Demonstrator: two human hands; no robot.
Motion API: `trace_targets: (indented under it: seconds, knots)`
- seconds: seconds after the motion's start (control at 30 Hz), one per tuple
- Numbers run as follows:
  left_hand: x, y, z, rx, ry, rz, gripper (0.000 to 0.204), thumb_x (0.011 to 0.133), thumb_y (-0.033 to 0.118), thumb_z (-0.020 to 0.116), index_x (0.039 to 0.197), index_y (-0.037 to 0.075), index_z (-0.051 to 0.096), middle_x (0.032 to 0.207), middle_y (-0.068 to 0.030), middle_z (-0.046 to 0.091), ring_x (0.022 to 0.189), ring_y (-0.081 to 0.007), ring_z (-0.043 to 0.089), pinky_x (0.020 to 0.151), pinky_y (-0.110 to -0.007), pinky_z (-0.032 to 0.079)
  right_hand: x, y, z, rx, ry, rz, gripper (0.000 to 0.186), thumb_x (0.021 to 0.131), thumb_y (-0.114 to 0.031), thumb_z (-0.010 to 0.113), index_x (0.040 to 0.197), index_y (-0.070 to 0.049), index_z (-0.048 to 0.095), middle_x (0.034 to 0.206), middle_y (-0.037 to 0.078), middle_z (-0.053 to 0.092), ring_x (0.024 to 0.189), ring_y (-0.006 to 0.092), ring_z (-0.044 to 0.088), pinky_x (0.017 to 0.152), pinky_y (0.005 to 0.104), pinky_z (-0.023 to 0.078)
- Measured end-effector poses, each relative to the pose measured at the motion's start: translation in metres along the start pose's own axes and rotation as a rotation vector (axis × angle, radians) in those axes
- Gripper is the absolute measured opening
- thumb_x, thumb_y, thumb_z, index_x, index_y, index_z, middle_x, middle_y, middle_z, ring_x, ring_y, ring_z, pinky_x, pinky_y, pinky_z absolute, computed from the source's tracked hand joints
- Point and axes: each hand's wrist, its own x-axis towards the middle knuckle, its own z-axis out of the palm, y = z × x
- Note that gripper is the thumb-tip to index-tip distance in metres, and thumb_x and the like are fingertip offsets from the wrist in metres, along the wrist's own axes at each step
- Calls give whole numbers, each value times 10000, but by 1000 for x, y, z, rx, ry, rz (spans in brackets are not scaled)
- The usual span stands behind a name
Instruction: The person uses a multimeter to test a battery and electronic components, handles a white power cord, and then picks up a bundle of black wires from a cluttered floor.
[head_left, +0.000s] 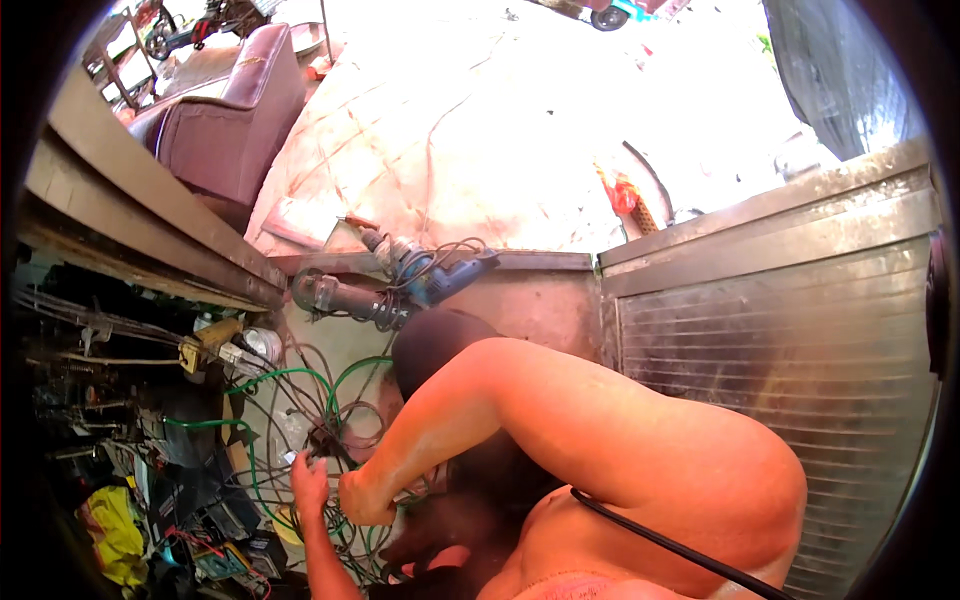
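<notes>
A tangle of dark and green cables (333, 400) lies on the floor at the lower left. My left hand (311, 485) is over it, fingers bent together beside a small whitish piece (289, 456). What those fingers pinch is too small to make out. Close on its right, my right hand (367, 497) is closed in a fist, back of the hand upward, and dark cables run up to it. My right forearm crosses from the right and hides part of the floor.
A blue drill (437, 275) and a dark grinder-like power tool (350, 298) lie by the door sill. Tools and a yellow bag (115, 535) crowd the left. A metal door panel (760, 370) stands at right; a maroon armchair (225, 140) is outside.
</notes>
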Motion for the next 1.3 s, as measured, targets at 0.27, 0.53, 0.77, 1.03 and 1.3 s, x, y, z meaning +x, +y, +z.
trace_targets:
  seconds: [0.27,0.53,0.77,1.03,1.3]
  knots:
    - [-34,27,99,63,112,124,675,894,372,733,1403,-13,515,1343,-260,605,1252,-442,570,1075,-502,458,-5,-17,21,282,-47,-38,202,774,-266,695,845,-117,811,837,117,754,790,327,719,678,466,556]
    - [-57,35,95,-125,190,-115,565,869,330,754,1301,5,589,1271,-231,640,1191,-423,599,1002,-491,491,12,-22,12,144,-237,-175,181,743,-149,692,859,-52,791,882,148,749,784,346,704,692,470,520]
    - [-59,44,85,-225,119,-210,305,909,320,688,995,27,686,957,-207,695,948,-402,661,804,-498,504,25,-31,17,124,-252,-219,187,684,-129,686,806,-22,779,811,168,737,793,351,714,676,478,526]
    - [-98,21,65,-153,281,-24,260,948,275,653,1103,70,690,1048,-154,674,1030,-388,648,893,-466,525,47,-53,20,54,-424,-244,174,690,-127,684,801,-47,791,794,167,736,821,349,725,661,527,531]
    - [-109,26,29,-124,-27,-96,254,932,299,664,1005,62,719,960,-164,722,912,-381,689,795,-487,533,54,-64,22,98,-357,-248,192,707,-152,684,832,-61,797,818,158,741,832,373,722,670,562,541]
